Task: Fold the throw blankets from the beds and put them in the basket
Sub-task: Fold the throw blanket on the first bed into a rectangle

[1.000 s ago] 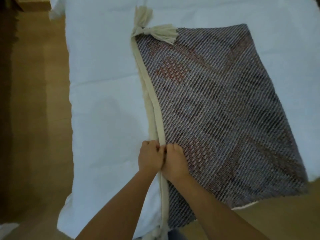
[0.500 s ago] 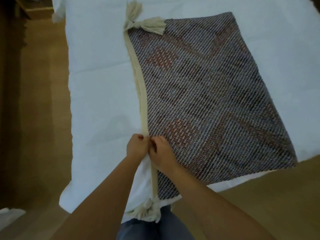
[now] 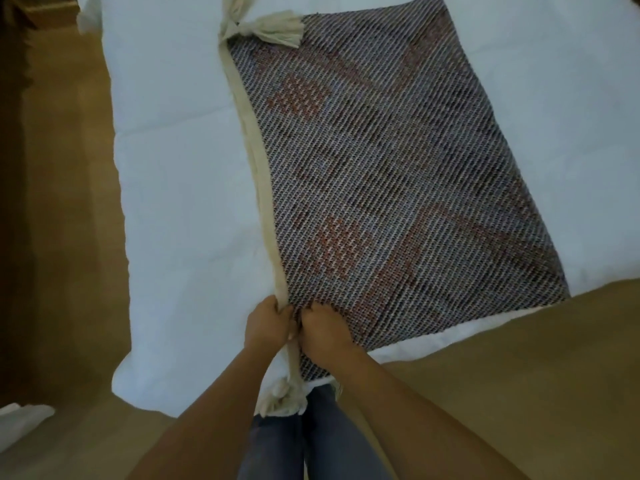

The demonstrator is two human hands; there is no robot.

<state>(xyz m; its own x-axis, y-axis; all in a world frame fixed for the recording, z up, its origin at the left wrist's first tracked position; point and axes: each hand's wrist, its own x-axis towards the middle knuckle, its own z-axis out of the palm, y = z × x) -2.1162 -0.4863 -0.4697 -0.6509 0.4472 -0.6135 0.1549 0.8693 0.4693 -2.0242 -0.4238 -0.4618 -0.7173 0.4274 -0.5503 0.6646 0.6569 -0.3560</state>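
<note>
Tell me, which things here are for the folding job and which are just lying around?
For the job: throw blanket, lying on the white bed; left hand and right hand, both gripping its cream edge. No basket in view.

Just lying about: a white thing on the floor, lower left.

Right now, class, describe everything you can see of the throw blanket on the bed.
The throw blanket is a coarse woven cloth, grey-blue with rust-red patches. A cream border runs down its left side, with cream tassels at that side's two corners. It lies flat on the white bed, its near corner hanging off the edge. The left hand and right hand grip it side by side at the border near that end.
</note>
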